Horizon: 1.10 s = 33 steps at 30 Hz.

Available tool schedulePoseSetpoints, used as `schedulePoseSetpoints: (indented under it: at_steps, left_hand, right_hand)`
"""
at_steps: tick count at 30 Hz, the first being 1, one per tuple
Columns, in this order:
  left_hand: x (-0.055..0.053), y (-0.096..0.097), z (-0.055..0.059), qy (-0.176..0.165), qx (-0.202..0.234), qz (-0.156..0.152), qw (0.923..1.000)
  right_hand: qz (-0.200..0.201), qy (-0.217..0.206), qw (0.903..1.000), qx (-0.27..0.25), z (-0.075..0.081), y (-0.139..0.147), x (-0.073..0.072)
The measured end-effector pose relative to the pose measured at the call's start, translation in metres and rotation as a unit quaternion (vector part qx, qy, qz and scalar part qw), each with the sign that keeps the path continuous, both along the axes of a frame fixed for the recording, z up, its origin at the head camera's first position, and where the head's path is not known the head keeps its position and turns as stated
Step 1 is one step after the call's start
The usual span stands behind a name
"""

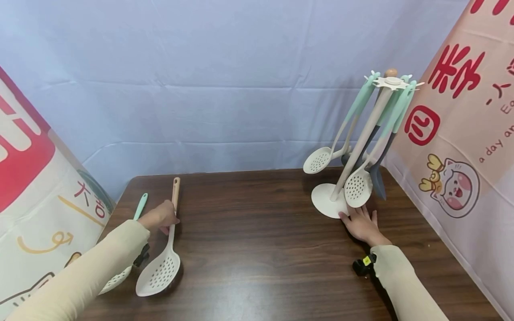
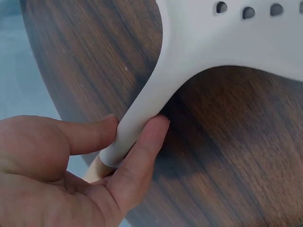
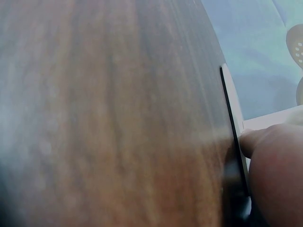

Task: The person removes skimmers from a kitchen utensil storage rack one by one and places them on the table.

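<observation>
My left hand pinches a white skimmer with a wooden handle, at the left of the table. In the left wrist view, thumb and fingers of the left hand hold the white neck of the skimmer just above the wood. Over on the right stands a white utensil rack. My right hand rests with spread fingers on its round base. The right wrist view shows the thumb of the right hand against the edge of the base.
Several mint-handled utensils hang from the rack, among them a perforated ladle, a slotted spoon and a grey turner. A second perforated utensil with a mint handle lies partly behind my left arm. Cloths surround the brown wooden table.
</observation>
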<state>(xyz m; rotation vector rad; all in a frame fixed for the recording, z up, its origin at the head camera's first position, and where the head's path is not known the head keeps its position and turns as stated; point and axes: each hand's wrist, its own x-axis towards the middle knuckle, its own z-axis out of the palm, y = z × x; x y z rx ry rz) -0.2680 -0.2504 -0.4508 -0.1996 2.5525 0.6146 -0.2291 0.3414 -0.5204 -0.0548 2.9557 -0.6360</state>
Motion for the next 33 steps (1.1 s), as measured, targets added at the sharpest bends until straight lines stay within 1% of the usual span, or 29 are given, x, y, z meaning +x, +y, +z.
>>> schedulePoseSetpoints:
  at_steps: [5,9,12,16,20,26,33]
  left_hand:
    - [0.001,-0.0001,0.0016,0.002,-0.017,-0.01,0.9998]
    - [0.0026,0.0,0.0003,0.007,-0.015,-0.019,0.9997]
    - [0.0032,0.0005,0.0001,0.011,-0.011,-0.022,0.9996]
    - [0.0038,0.001,0.0002,0.015,-0.013,-0.023,0.9995]
    - [0.0043,0.0017,0.0008,0.018,-0.017,-0.024,0.9994]
    - [0.005,0.0025,0.0027,0.017,-0.029,-0.035,0.9988]
    - [0.0053,0.0019,0.0048,0.02,-0.033,-0.042,0.9983]
  right_hand:
    - [-0.001,0.002,1.0,-0.004,-0.0006,0.0007,0.0]
    - [0.0,0.003,1.0,-0.007,0.0033,-0.0028,0.0033]
    - [-0.003,0.005,1.0,-0.004,0.0033,-0.0039,0.0039]
    - [-0.004,0.01,0.9999,-0.007,0.0014,-0.0029,0.0026]
    - [-0.002,0.006,1.0,-0.004,0.0021,-0.0027,0.0016]
    - [0.001,-0.001,1.0,0.006,0.0028,-0.0023,0.0012]
    - [-0.005,0.001,1.0,0.002,-0.0018,-0.0004,-0.001]
